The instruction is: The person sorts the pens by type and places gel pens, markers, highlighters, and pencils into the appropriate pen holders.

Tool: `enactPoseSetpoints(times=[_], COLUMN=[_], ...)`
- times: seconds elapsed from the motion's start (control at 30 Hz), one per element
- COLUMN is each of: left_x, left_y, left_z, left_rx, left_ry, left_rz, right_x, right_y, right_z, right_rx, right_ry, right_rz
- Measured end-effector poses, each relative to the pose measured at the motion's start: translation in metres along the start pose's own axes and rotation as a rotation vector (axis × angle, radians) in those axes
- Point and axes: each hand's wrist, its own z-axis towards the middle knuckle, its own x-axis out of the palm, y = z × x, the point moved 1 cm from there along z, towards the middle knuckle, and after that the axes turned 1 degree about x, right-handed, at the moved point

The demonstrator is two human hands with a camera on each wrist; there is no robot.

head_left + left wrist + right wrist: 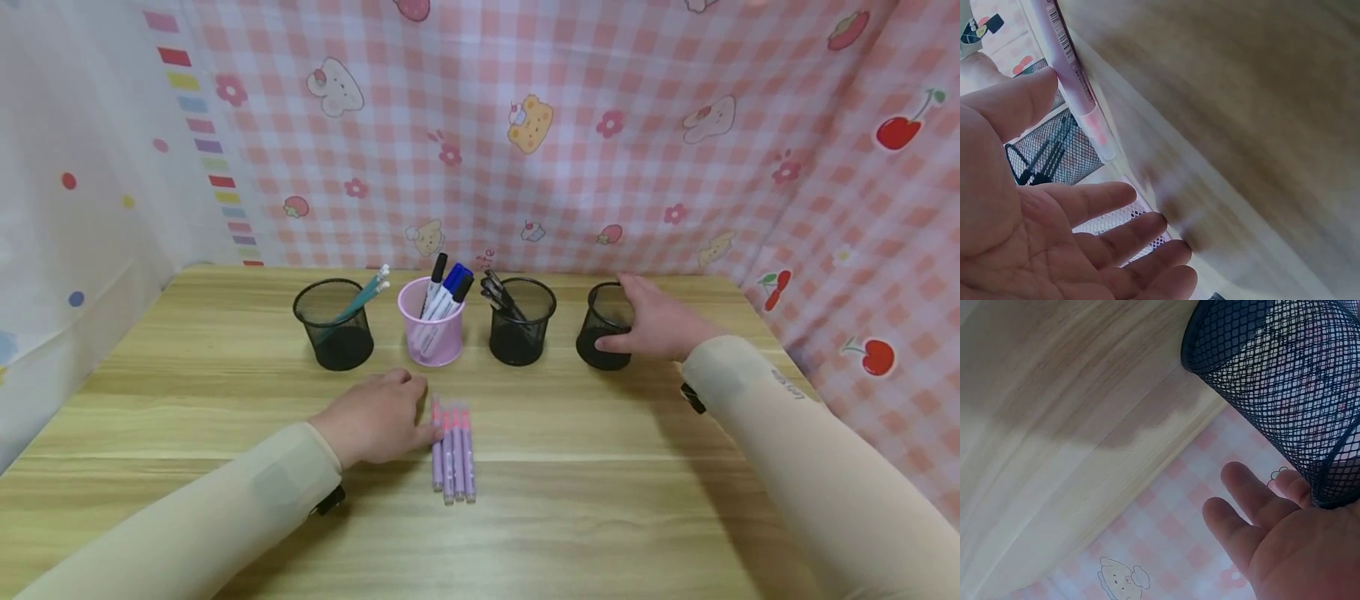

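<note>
Several slim light-purple pens [459, 454] with pink bands lie side by side on the wooden table. My left hand [378, 417] is just left of them, its thumb tip at the leftmost pen. In the left wrist view that pen [1067, 65] passes by the thumb, and the fingers [1129, 240] are spread with nothing in them. Far right, my right hand [660, 321] is at a black mesh pen cup [600, 354], thumb at its front side and fingers by the back rim. The right wrist view shows the fingers [1244, 494] extended beside the mesh cup [1285, 381].
Along the back stand a black mesh cup [343, 348] with teal pencils [365, 298], a pink cup [437, 343] holding capped markers [447, 296], and another black cup [517, 343] with black pens [498, 292]. A checked curtain [465, 108] hangs behind the table [562, 525].
</note>
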Motion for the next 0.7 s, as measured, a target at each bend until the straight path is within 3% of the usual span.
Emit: enactPoseSetpoints(times=[0.7], left_x=[-0.0005], left_y=[-0.0096], left_z=[0.0066], left_rx=[-0.01], left_ry=[-0.007], left_rz=[0.004], right_x=[0.0003], right_y=[0.0004], right_z=[-0.0007], right_rx=[0.013], right_ry=[-0.01], right_rz=[0.01])
